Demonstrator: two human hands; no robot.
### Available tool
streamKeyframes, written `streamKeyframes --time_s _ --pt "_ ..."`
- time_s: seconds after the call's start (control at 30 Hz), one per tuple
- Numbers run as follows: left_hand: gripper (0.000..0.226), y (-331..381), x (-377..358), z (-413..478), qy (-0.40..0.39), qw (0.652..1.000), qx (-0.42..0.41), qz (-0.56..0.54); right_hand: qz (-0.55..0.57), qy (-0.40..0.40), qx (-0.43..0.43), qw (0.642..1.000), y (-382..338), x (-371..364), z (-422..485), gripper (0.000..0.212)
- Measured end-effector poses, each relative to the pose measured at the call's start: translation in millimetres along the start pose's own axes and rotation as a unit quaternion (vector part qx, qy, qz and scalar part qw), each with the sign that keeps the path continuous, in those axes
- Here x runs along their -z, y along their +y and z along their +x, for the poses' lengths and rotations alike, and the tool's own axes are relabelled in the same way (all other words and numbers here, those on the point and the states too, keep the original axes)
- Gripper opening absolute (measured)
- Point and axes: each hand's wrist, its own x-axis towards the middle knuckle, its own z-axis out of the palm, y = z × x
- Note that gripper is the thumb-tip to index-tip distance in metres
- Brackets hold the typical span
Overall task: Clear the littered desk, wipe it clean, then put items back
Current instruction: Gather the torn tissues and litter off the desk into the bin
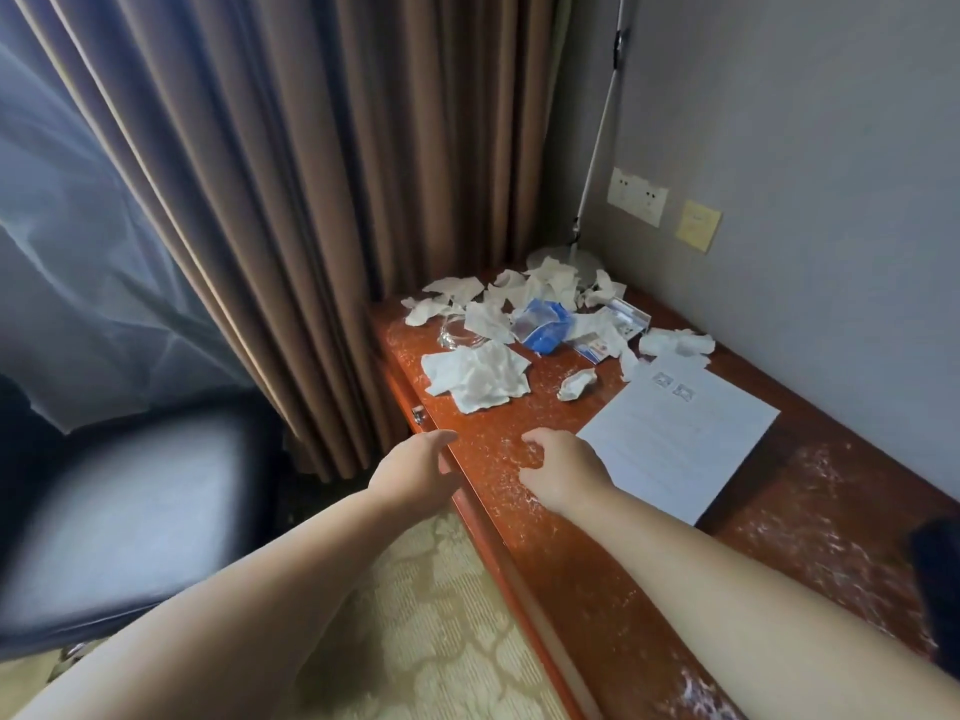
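Head view is showing both hands empty: left hand [415,472] is hovering with relaxed fingers, right hand [563,472] loosely curled. Crumpled tissue [475,379] is lying straight ahead on the worktop [582,579], roughly equidistant from both.

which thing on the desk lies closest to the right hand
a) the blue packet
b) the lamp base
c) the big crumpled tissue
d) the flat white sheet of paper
d: the flat white sheet of paper lies right beside the right hand, while the big crumpled tissue and the blue packet sit further back on the desk.
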Motion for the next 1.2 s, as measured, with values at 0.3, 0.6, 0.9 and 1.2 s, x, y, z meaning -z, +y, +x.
streamKeyframes --time_s 0.3,0.6,0.9,1.2 --pt "0.059 -79.8 44.2 136.4 -0.041 0.996 -0.078 0.029 0.037 0.041 -0.117 0.992 -59.7 -36.2 98.8 0.051" --pt "0.054 -117.9 64.9 226.4 -0.104 0.983 -0.143 0.050 0.032 0.092 -0.226 0.969 -96.5 -56.0 153.3 0.028" --pt "0.052 -120.6 44.2 302.7 -0.123 0.982 -0.126 0.073 -0.025 0.034 -0.254 0.966 -87.1 -60.1 236.8 0.074" --pt "0.051 -126.8 46.4 360.1 -0.117 0.984 -0.108 0.077 -0.112 -0.090 -0.284 0.948 -74.9 -86.0 304.4 0.064"
